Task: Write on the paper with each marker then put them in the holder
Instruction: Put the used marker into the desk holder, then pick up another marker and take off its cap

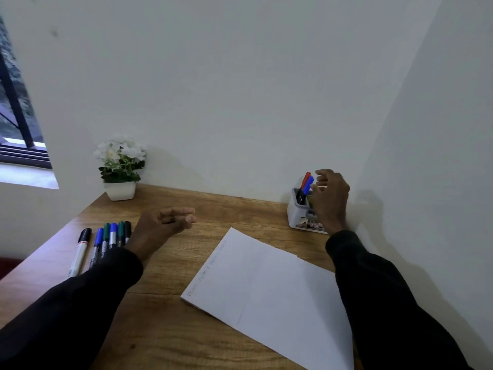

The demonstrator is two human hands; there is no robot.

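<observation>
Blue marker point(309, 184) stands in the holder point(294, 214); our right grip point(330, 198) curls beside it, pinching or not we cannot tell; left grip point(162, 225) hovers relaxed, empty.

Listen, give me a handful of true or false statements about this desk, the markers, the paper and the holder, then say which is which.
1. A red-capped marker and a blue-capped marker stand in the white plastic holder. True.
2. The white paper sheet is blank. False: faint writing runs along its left edge.
3. The left hand holds a marker. False: it hovers above the wooden desk and holds nothing.
4. Several loose markers lie side by side on the desk's left part. True.
5. The white-flowered potted plant stands right beside the holder. False: it sits at the far left, the holder at the far right.
</observation>
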